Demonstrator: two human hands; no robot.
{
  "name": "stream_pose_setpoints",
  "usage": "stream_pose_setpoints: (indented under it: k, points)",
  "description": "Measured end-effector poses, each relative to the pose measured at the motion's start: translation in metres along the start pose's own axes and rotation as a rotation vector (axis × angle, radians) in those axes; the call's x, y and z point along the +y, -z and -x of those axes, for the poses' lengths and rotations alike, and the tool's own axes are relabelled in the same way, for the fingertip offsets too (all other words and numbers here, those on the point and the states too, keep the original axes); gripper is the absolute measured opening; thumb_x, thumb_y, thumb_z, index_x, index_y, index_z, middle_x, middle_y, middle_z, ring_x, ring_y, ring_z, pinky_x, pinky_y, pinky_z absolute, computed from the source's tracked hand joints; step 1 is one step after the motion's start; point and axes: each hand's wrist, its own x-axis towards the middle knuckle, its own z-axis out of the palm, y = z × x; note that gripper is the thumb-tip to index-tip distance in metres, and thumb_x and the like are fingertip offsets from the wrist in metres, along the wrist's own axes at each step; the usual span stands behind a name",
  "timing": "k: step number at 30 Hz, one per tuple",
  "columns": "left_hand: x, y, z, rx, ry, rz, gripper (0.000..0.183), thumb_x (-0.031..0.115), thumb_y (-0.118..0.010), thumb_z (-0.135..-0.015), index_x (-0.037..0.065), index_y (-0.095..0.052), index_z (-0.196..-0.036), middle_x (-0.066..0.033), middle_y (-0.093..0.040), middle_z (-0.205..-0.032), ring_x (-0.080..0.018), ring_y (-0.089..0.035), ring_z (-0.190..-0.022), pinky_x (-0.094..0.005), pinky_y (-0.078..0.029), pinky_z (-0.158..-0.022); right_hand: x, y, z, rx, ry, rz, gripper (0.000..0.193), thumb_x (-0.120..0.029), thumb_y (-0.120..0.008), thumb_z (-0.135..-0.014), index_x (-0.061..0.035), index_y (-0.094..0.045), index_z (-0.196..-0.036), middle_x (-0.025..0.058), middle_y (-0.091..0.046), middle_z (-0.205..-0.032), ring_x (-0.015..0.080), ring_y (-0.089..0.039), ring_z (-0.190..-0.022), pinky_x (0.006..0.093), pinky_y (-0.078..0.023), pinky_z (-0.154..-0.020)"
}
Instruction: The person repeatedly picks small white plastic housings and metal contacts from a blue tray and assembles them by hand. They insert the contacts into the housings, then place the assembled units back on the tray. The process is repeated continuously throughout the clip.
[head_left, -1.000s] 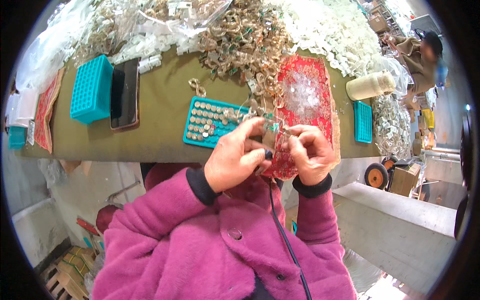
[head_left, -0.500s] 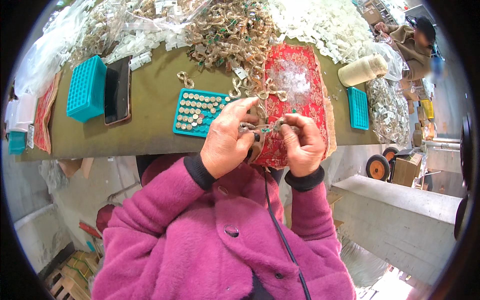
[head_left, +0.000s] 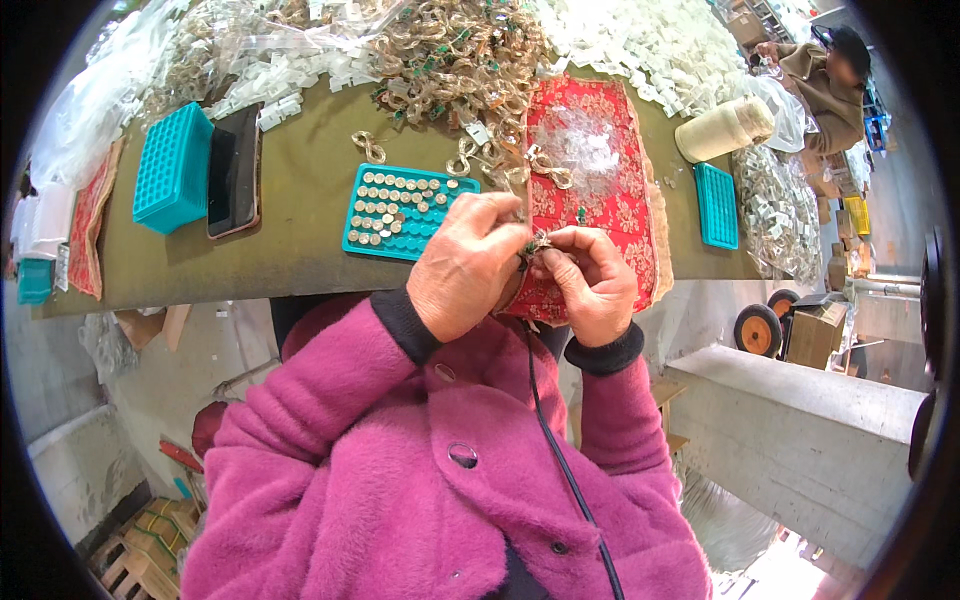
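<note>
My hands meet over the edge of a red floral cloth (head_left: pixel 600 205). Between the fingertips of my right hand (head_left: pixel 598 290) is a small coiled wire bundle (head_left: pixel 534 247) with a bit of green on it. My left hand (head_left: pixel 465 265) is closed against the bundle's other side, its fingertips partly hidden. Left of it lies a teal tray (head_left: pixel 352 237) with rows of round silver discs resembling button cells. Beyond the hands are several figure-eight wire bundles (head_left: pixel 548 168), and a clear flaky pile (head_left: pixel 582 145) lies on the cloth.
A heap of wire bundles (head_left: pixel 455 60) and piles of white plastic pieces (head_left: pixel 640 50) fill the far side. Stacked teal trays (head_left: pixel 172 170) and a phone (head_left: pixel 236 170) lie left. A cream cylinder (head_left: pixel 725 125) and another teal tray (head_left: pixel 716 205) lie right. Another person (head_left: pixel 825 90) sits far right.
My hands have come closer together, and the wire stretched between them is now gathered up. My left hand has moved slightly right, its fingers drawn in.
</note>
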Motion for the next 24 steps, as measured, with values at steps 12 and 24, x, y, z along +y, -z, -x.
stream_pose_setpoints:
  k: [12, 24]
  points:
    - [0.003, 0.013, -0.003, 0.067, -0.102, -0.189, 0.03, -0.002, -0.077, -0.072, 0.004, -0.072, -0.101, -0.0124, -0.069, -0.111, -0.0359, -0.064, -0.109, -0.0449, -0.053, -0.093, 0.0, -0.011, 0.004, 0.017, 0.126, 0.147, 0.033, 0.012, -0.069, -0.094, 0.0021, -0.064, -0.125, 0.0043, -0.061, -0.113, 0.0123, -0.064, -0.102, 0.0272, -0.055, -0.092]
    - [0.008, 0.01, 0.014, -0.005, 0.218, 0.229, 0.03, -0.003, -0.073, -0.08, 0.002, -0.068, -0.109, -0.016, -0.068, -0.099, -0.0355, -0.069, -0.092, -0.0424, -0.058, -0.08, -0.001, -0.013, -0.001, 0.064, -0.035, -0.145, 0.013, 0.002, -0.068, -0.1, 0.0003, -0.066, -0.113, 0.0038, -0.07, -0.095, 0.0115, -0.067, -0.081, 0.0257, -0.056, -0.076]
